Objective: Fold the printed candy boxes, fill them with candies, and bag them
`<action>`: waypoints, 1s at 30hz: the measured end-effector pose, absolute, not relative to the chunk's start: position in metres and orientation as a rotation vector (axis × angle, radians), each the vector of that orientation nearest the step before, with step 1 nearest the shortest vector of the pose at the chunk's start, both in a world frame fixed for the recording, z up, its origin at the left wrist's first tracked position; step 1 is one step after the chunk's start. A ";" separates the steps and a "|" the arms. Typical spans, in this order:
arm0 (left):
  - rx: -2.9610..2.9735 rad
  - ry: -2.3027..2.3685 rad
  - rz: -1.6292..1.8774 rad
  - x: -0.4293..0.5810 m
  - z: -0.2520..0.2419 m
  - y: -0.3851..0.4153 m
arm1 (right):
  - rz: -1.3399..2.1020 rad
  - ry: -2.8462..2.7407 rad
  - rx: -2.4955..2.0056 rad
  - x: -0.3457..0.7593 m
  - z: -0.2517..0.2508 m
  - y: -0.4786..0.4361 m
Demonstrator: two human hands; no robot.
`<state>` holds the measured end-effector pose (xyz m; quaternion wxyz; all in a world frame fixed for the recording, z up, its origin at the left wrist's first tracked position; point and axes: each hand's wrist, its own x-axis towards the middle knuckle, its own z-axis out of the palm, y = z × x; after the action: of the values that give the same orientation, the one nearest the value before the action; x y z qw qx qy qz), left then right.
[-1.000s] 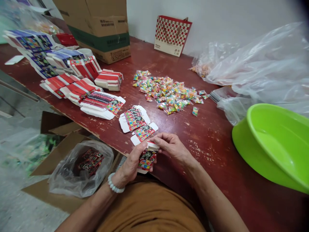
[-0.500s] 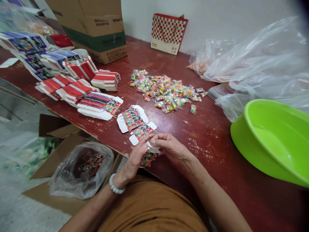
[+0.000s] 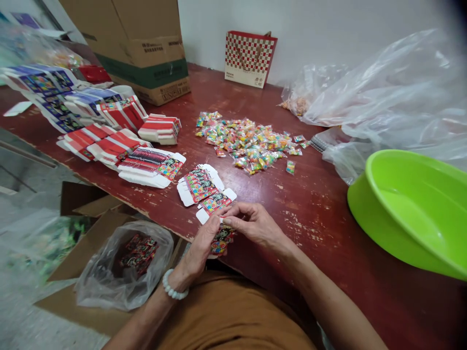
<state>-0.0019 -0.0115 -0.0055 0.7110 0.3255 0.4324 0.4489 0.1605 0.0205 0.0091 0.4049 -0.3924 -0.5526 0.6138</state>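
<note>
Fingers of the left hand (image 3: 200,243) curl around a small red-and-black printed card box (image 3: 221,241), apparently to steady it, while those of the right hand (image 3: 257,224) pinch at its white top flap (image 3: 221,220), partly hidden. Relative to the loose pile of clear-wrapped, multicoloured sweets (image 3: 251,141), the box is on the near side; so are the flat, overlapping red printed cartons (image 3: 200,184), left of the pile and probably laid there for easy reach. Right of the pile sits a bright green plastic basin (image 3: 367,214).

The head camera looks forward and down over a brown garment (image 3: 229,316); the red tabletop (image 3: 314,199) lies near, the pale wall (image 3: 310,29) beyond.
</note>
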 end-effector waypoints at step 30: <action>0.636 1.050 0.772 0.005 0.006 -0.010 | 0.964 -2.011 -1.004 0.175 0.031 0.021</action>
<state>0.0050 -0.0098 0.0060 0.7484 0.2910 0.4802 0.3530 0.1751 0.0212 0.0306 0.3408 -0.3858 -0.7731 0.3706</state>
